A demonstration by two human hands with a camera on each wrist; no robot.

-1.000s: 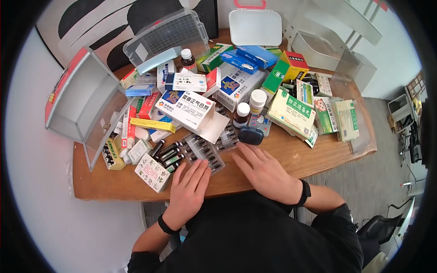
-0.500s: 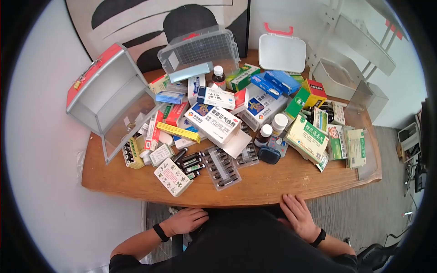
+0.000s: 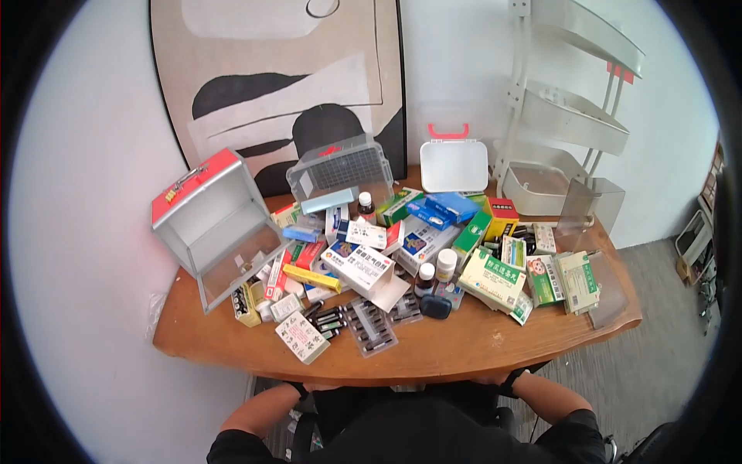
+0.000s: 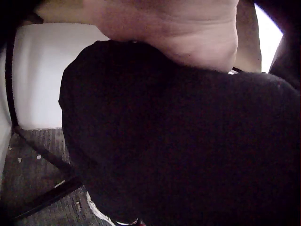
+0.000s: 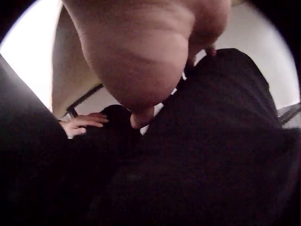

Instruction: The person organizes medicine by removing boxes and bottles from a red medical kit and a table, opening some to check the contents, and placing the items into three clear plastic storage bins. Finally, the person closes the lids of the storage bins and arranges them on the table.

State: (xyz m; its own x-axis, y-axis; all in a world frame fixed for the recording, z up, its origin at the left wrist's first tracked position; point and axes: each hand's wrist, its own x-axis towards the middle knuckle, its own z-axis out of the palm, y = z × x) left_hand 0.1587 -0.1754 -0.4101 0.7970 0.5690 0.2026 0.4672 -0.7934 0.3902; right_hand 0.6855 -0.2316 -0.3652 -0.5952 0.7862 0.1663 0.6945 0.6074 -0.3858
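Note:
Both hands are mostly under the table's front edge in the head view. My left hand (image 4: 183, 33) rests on a black-clothed thigh (image 4: 155, 122); the right wrist view shows its fingers (image 5: 89, 120) extended and holding nothing. My right hand (image 5: 141, 61) lies on the other thigh (image 5: 225, 103), its fingertips draped over the cloth and no object in it. On the table are a blister tray of dark vials (image 3: 371, 326), a white medicine box with an open flap (image 3: 358, 267), a patterned cream box (image 3: 302, 338) and a dark oval case (image 3: 436, 307).
Medicine boxes and bottles crowd the wooden table (image 3: 456, 352). An open red-and-silver case (image 3: 220, 220) stands at left, a clear bin (image 3: 340, 174) and a white red-handled case (image 3: 454, 165) behind. A shelf cart (image 3: 568, 116) rises at back right.
Both hands have left the blister trays and drawn back below the table edge onto the thighs. The head view has tilted up, showing more wall and picture. The medicines lie as before.

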